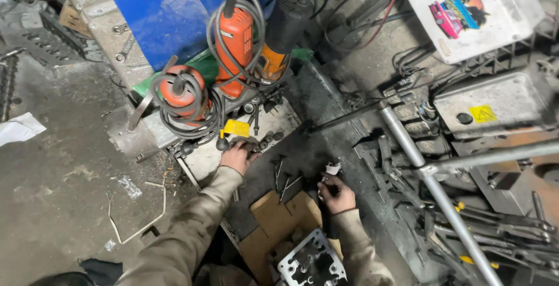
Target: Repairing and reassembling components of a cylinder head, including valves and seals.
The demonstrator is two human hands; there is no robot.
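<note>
My left hand (237, 157) reaches forward to a row of small dark metal parts (265, 141) lying on a dirty white board (273, 124); its fingers curl over them, and whether it grips one I cannot tell. My right hand (336, 194) rests lower right on the dark oily surface, fingers closed around a small dark part with a white scrap (332, 169) just above it. Several thin metal rods (285, 182) lie between the hands. A grey engine cylinder head (311, 263) sits close to me below the right hand, on brown cardboard (279, 216).
Orange power tools (236, 44) with coiled grey cables stand behind the board, a round one (181, 93) to their left. A blue panel (157, 12) leans behind. A steel tube (431, 181) runs diagonally at right over dark tools. A white box lid (501, 6) lies top right. Concrete floor (58, 175) at left.
</note>
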